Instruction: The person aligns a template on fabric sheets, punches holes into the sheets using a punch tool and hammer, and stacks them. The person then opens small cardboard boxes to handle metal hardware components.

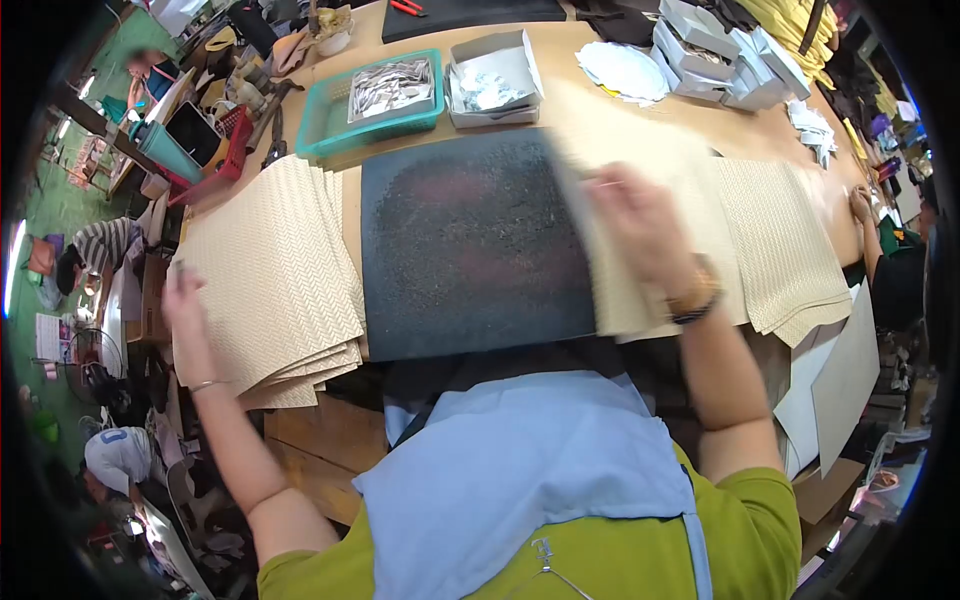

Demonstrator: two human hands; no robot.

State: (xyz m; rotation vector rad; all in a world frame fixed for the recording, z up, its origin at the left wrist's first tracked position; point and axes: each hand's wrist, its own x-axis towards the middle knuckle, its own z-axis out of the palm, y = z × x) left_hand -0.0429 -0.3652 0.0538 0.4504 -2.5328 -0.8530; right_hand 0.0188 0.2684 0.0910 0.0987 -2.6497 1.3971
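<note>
A dark, scuffed board [470,245] lies in front of me, its surface worn and speckled. To its left is a stack of cream herringbone-textured sheets [275,270], edges slightly fanned. My left hand [187,315] is at that stack's outer edge, fingers curled, with a small dark tip showing above them; what they hold is unclear. Over the board's right side, my right hand [640,220] is pinched on the edge of a cream sheet [620,290], blurred by motion. Another stack of textured sheets [785,240] lies farther right.
Behind the board stand a teal basket [325,120] with pale strips in a box and an open white box [495,80]. White round pieces [622,70] and stacked boxes [700,45] are at the back right. Another person's hand [862,203] rests at the far right edge.
</note>
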